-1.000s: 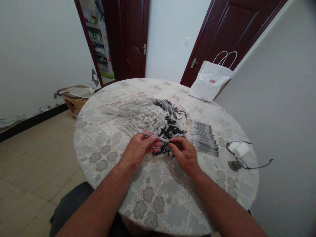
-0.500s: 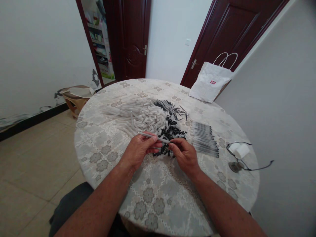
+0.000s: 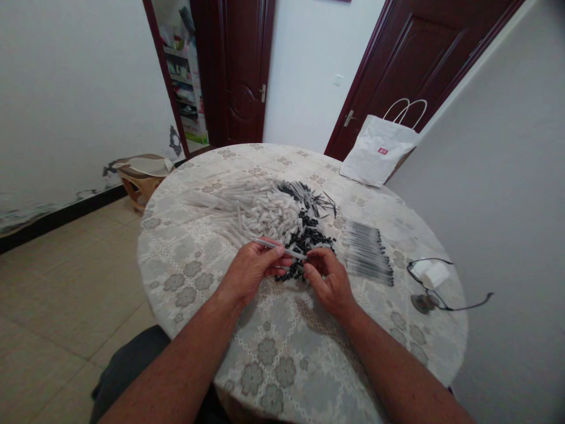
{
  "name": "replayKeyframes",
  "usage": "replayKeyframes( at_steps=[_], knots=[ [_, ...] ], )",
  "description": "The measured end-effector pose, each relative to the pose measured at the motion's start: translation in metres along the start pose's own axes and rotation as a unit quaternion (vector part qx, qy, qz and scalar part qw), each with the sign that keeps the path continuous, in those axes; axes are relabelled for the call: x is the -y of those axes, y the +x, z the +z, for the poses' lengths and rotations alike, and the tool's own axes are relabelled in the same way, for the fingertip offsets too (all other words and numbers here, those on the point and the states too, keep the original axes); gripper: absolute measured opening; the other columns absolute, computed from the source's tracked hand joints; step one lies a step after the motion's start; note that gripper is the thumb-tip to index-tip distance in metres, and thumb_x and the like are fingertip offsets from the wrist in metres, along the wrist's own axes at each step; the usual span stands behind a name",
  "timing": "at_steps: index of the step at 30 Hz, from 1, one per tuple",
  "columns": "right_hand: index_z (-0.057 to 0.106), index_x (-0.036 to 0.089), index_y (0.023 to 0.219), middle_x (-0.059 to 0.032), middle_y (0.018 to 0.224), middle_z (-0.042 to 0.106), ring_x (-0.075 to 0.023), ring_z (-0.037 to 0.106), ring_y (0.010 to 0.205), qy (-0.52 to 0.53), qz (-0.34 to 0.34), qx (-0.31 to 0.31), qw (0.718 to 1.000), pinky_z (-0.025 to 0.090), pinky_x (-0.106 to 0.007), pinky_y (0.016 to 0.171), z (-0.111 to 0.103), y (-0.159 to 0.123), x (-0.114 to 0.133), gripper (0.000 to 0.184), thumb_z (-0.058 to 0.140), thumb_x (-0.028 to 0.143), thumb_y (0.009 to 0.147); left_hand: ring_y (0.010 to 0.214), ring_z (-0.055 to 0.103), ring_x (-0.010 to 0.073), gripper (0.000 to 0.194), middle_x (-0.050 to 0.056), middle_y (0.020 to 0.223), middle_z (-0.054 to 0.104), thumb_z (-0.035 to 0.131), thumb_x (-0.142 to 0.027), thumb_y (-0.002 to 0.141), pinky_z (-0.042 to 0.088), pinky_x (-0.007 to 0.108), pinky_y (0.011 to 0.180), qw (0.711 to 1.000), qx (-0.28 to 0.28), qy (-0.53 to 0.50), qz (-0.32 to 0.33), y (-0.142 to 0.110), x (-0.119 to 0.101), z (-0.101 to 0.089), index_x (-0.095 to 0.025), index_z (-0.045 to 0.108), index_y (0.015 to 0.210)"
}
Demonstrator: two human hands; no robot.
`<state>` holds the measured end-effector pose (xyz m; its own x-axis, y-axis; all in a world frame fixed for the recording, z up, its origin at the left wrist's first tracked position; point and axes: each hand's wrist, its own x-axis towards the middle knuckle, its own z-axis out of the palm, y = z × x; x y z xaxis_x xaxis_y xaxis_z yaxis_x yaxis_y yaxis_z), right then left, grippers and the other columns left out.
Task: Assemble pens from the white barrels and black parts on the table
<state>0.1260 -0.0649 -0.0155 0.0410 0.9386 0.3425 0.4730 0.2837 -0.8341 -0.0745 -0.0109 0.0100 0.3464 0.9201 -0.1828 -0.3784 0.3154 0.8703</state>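
My left hand (image 3: 255, 265) grips a slim, clear-grey pen (image 3: 278, 247) between thumb and fingers, its far end tilted up to the left. At the pen's lower right end, the curled thumb and forefinger of my right hand (image 3: 329, 277) close around the tip; any small part between them is hidden. Just beyond both hands lies a heap of small black parts (image 3: 311, 238). Behind it spread many whitish caps (image 3: 276, 215) and translucent pen barrels (image 3: 238, 194). To the right, a neat row of pens with dark ends (image 3: 368, 253) lies side by side.
Thin black-tipped refills (image 3: 309, 197) lie loose behind the heap. Eyeglasses (image 3: 463, 308), a white block (image 3: 435, 275) and a small round dark object (image 3: 424, 303) sit at the table's right. A white paper bag (image 3: 379, 150) stands at the back right on the patterned tablecloth (image 3: 269, 353).
The view has shifted slightly, moving the scene a little right and down. My right thumb has dropped slightly from the pen's end; my left hand keeps its grip.
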Motion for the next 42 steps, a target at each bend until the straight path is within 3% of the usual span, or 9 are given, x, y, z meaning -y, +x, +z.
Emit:
replayKeyframes(
  at_steps=[4,10,17,20,24,31,34,39,42],
  knots=[
    [0.063,0.025,0.102,0.0001,0.077,0.067,-0.0178,0.062,0.069,-0.057,-0.022,0.001,0.998,0.047,-0.03,0.068,-0.0013,0.0012,0.0028,0.017,0.055,0.039,0.1,0.079,0.076,0.0212,0.029,0.012,0.091,0.078,0.083,-0.03,0.079,0.062,0.029,0.065,1.0,0.012,0.007,-0.003,-0.0004,0.0007,-0.0001,-0.015,0.065,0.096],
    [0.061,0.023,0.076,-0.0003,0.07,0.062,-0.0163,0.058,0.066,-0.073,-0.047,0.032,0.996,0.042,-0.029,0.066,-0.0037,0.004,0.0047,0.039,0.041,0.037,0.106,0.078,0.075,0.0205,0.027,0.01,0.088,0.076,0.082,-0.029,0.079,0.061,0.029,0.065,1.0,0.013,0.017,-0.008,-0.0024,-0.0001,0.0022,-0.014,0.065,0.094],
    [0.059,0.024,0.107,0.0004,0.08,0.066,-0.0175,0.06,0.068,-0.043,-0.018,0.009,0.999,0.044,-0.029,0.065,-0.0032,0.0004,0.0022,0.016,0.058,0.038,0.098,0.08,0.076,0.0206,0.026,0.011,0.092,0.076,0.081,-0.03,0.081,0.061,0.028,0.066,1.0,0.009,0.013,0.006,-0.0024,0.0008,0.0013,-0.014,0.065,0.095],
    [0.06,0.024,0.097,0.0007,0.076,0.063,-0.017,0.058,0.068,-0.074,-0.032,0.022,0.996,0.042,-0.029,0.066,-0.0036,0.0014,0.0053,0.015,0.052,0.036,0.101,0.079,0.075,0.0203,0.026,0.01,0.089,0.076,0.081,-0.03,0.081,0.061,0.028,0.065,1.0,0.01,0.02,0.004,-0.0026,0.0006,0.0016,-0.014,0.065,0.094],
    [0.057,0.022,0.077,0.0007,0.071,0.059,-0.0157,0.056,0.068,-0.081,-0.045,0.045,0.995,0.04,-0.028,0.067,-0.0043,0.002,0.0071,0.035,0.042,0.035,0.106,0.077,0.075,0.0198,0.026,0.008,0.085,0.075,0.08,-0.031,0.081,0.061,0.028,0.065,1.0,0.016,0.024,-0.001,-0.003,0.0003,0.0016,-0.014,0.065,0.092],
    [0.059,0.023,0.108,0.0008,0.08,0.065,-0.0164,0.06,0.068,-0.066,-0.031,0.011,0.997,0.044,-0.028,0.065,-0.0048,-0.0007,0.0009,0.018,0.056,0.038,0.099,0.077,0.075,0.0196,0.026,0.01,0.089,0.076,0.079,-0.029,0.081,0.061,0.028,0.065,1.0,0.009,0.013,0.003,-0.0023,0.0005,0.0007,-0.014,0.064,0.096],
    [0.061,0.024,0.1,0.0015,0.075,0.063,-0.0164,0.059,0.067,-0.084,-0.036,0.009,0.996,0.043,-0.029,0.066,-0.0051,0.0004,0.002,0.014,0.054,0.036,0.1,0.077,0.075,0.019,0.027,0.009,0.089,0.076,0.08,-0.03,0.081,0.06,0.028,0.065,1.0,0.012,0.016,0.001,-0.002,0.0007,0.0007,-0.014,0.064,0.096],
    [0.059,0.023,0.084,0.0011,0.073,0.062,-0.0153,0.058,0.068,-0.077,-0.039,0.036,0.996,0.041,-0.028,0.067,-0.0059,0.0022,0.0062,0.028,0.044,0.035,0.105,0.077,0.075,0.0192,0.028,0.009,0.087,0.076,0.082,-0.032,0.081,0.061,0.028,0.065,1.0,0.016,0.017,-0.004,-0.0018,0.0012,0.0011,-0.014,0.064,0.095],
    [0.06,0.023,0.089,0.0014,0.073,0.061,-0.0152,0.056,0.067,-0.069,-0.034,0.033,0.997,0.041,-0.028,0.065,-0.0063,0.0023,0.0066,0.024,0.047,0.036,0.104,0.076,0.075,0.0191,0.029,0.009,0.087,0.076,0.082,-0.03,0.08,0.061,0.028,0.065,1.0,0.011,0.016,-0.002,-0.0013,0.0013,0.0016,-0.014,0.064,0.096]
  ],
)
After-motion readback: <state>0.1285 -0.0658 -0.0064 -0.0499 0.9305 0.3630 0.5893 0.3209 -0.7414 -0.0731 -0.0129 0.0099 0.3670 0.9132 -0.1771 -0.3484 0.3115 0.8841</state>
